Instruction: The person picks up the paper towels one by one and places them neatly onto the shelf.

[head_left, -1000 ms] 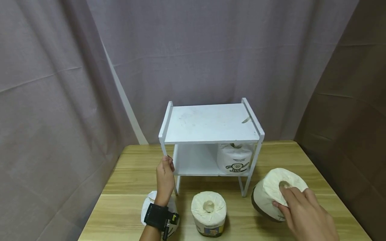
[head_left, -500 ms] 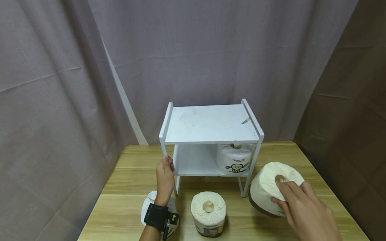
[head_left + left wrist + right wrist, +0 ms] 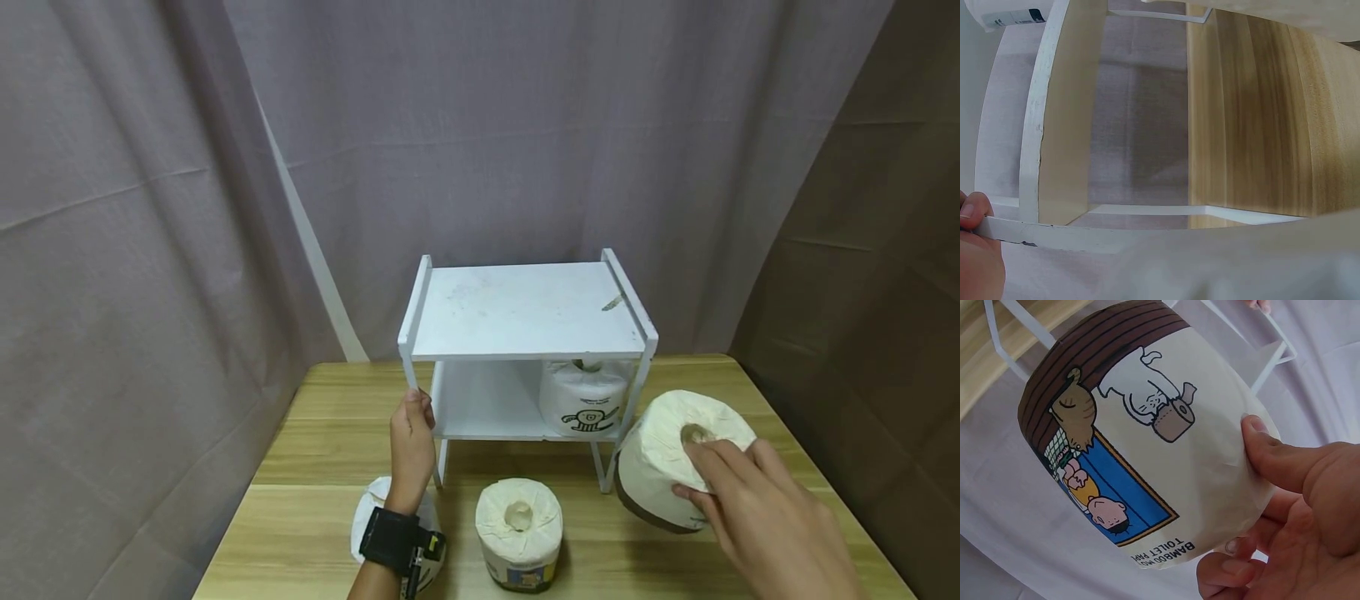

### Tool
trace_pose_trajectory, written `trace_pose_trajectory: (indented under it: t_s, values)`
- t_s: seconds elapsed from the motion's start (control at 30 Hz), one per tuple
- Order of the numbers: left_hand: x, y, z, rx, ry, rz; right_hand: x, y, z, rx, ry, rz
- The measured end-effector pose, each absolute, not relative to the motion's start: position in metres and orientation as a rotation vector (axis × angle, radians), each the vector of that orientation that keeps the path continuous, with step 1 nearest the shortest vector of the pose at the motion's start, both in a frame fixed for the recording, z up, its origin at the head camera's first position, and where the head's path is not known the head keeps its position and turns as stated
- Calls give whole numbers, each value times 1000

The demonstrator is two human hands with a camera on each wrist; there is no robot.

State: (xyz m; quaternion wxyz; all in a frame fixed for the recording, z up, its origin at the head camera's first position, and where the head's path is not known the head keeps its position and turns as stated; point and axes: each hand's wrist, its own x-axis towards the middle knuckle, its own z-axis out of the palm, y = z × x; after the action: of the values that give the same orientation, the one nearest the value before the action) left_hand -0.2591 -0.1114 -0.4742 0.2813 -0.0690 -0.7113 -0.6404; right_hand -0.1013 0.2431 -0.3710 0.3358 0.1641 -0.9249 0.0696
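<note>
My right hand [image 3: 772,508] pinches a wrapped toilet paper roll [image 3: 660,467] by its rim, fingers in the core hole and thumb on the outer side. The roll is tilted, in the air right of the white two-tier shelf [image 3: 525,308]. In the right wrist view the wrapper of this toilet paper roll [image 3: 1210,462] shows printed cartoon cats. My left hand [image 3: 412,442] grips the front left leg of the shelf; in the left wrist view, its fingers [image 3: 975,209] curl at the white frame. On the lower tier, at the right, stands another toilet paper roll [image 3: 581,404].
A third wrapped roll [image 3: 519,533] stands upright on the wooden table [image 3: 315,467] before the shelf. One more roll [image 3: 367,508] is partly hidden behind my left forearm. Grey curtains [image 3: 517,125] hang behind and at the sides.
My right hand has raised the toilet paper roll slightly and brought it a little left, nearer the shelf. My left hand has kept its grip on the shelf leg.
</note>
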Motion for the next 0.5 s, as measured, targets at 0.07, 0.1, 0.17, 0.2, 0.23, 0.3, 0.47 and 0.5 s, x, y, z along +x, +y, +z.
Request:
trace_pose_trajectory:
  t_s: [0.07, 0.1, 0.17, 0.2, 0.23, 0.3, 0.47, 0.5]
  values:
    - [-260, -111, -474, -191, -1900, -1714, -102, 243, -366, 447, -2400, 177]
    - [-260, -111, -474, -194, -1895, -1714, -102, 243, -364, 453, -2401, 178]
    - [-260, -112, -474, -199, -1891, -1711, -102, 242, -360, 467, -2386, 172]
    - [-261, -112, -475, -201, -1890, -1710, -102, 241, -357, 470, -2384, 172]
    - [-261, -112, -475, -201, -1889, -1711, -102, 241, -354, 471, -2378, 169]
    - [-261, -112, -476, -198, -1889, -1712, -102, 239, -350, 467, -2381, 169]
    - [-260, -111, -477, -190, -1889, -1727, -100, 233, -340, 463, -2389, 177]
    - [-260, -111, -476, -189, -1891, -1729, -100, 233, -338, 467, -2388, 181]
